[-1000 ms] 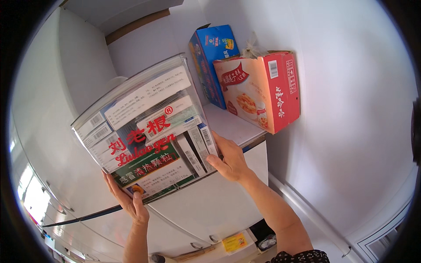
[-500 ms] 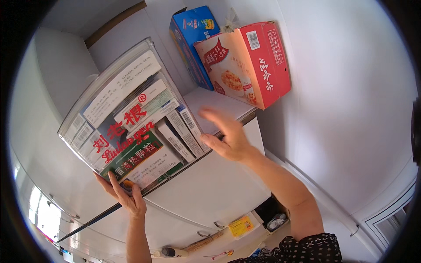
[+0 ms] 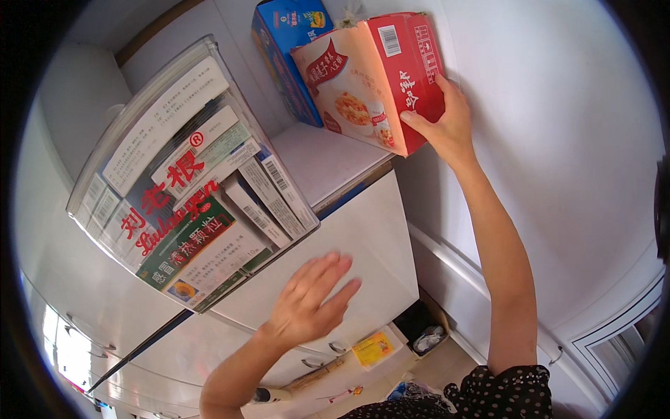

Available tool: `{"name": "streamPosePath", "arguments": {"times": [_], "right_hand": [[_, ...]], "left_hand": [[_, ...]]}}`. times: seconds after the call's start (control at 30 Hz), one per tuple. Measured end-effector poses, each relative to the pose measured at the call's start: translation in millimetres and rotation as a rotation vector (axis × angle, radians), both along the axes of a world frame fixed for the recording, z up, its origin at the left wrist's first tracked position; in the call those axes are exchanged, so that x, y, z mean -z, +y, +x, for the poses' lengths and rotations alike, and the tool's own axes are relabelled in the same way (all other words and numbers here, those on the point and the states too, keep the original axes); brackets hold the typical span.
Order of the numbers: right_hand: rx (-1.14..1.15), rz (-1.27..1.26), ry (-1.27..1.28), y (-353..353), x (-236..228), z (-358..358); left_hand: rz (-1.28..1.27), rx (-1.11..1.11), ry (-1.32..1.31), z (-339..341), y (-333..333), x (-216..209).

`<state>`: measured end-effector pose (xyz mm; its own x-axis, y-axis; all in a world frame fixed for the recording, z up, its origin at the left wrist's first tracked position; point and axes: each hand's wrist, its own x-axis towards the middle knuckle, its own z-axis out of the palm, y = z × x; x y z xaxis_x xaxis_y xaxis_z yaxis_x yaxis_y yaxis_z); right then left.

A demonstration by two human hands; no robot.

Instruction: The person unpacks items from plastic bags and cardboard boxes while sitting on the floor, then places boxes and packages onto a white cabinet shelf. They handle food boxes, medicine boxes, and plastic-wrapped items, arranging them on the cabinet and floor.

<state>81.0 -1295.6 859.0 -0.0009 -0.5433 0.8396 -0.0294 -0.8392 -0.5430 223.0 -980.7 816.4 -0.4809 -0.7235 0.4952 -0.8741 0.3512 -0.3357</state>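
Note:
A clear plastic case packed with medicine boxes stands tilted in view at the left, red lettering across its front. My left hand is in the air below its lower right corner, fingers stretched out, nothing in it. At the far right of the cabinet top stands a red and peach cardboard box with a food picture. My right hand grips its right end, thumb at the lower front edge and fingers along the red side. A blue carton stands directly left of it.
The white cabinet top carries these boxes, with white doors beneath. A white wall rises at the right. Low down lie a yellow packet and an open container with a plastic bag.
My left hand has let go of the plastic case's lower edge and moved right. My right hand has left the case's right side and reached up to the red box.

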Motion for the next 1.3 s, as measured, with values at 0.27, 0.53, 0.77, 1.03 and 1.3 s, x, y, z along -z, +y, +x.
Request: {"name": "streamPosePath", "arguments": {"times": [0.27,0.53,0.77,1.03,1.3], "right_hand": [[0.115,-0.073,-0.057,12,-5,-4],[0.333,-0.302,0.036,27,-61,27],[0.629,-0.405,-0.008,15,-103,31],[0.269,-0.329,0.226,38,-125,-1],[-0.250,-0.181,0.082,19,-122,-45]], "left_hand": [[-0.132,-0.339,-0.043,-14,-108,-5],[-0.275,-0.386,-0.164,-4,-124,8],[-0.265,-0.408,-0.189,-5,-125,7],[-0.266,-0.427,-0.203,-2,-125,9],[-0.266,-0.427,-0.206,-2,-122,10]]}}
